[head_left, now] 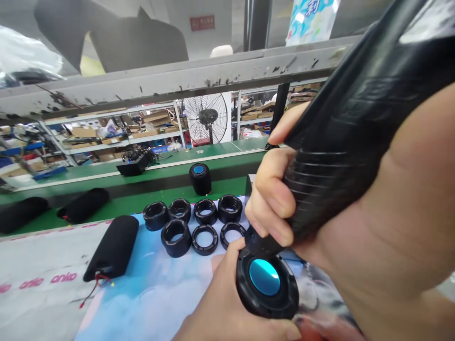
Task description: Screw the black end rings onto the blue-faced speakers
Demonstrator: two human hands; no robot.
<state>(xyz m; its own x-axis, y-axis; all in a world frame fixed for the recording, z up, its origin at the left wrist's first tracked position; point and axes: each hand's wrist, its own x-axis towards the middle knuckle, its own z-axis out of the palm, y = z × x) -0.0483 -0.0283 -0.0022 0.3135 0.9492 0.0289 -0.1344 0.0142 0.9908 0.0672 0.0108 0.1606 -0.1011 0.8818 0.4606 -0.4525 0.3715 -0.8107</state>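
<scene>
My left hand (227,303) is wrapped round a black cylindrical speaker (245,293) with a shiny blue disc in its end, which faces up toward me. In my right hand (273,194) is a thick black electric screwdriver (330,142) with a ribbed grip, slanting down to the left. Its nose is at the upper rim of the speaker's end; the tip itself is hidden. Just beyond my left hand, several black rings (176,238) lie in two rows on the blue printed mat (149,293).
A black fabric-covered cylinder (112,248) with red wires lies at left. Another blue-disc speaker (200,180) stands on the green conveyor (170,189), with more black cylinders (83,204) further left. A grey shelf beam (170,80) crosses above. Behind stand a fan (208,116) and loaded shelves (113,139).
</scene>
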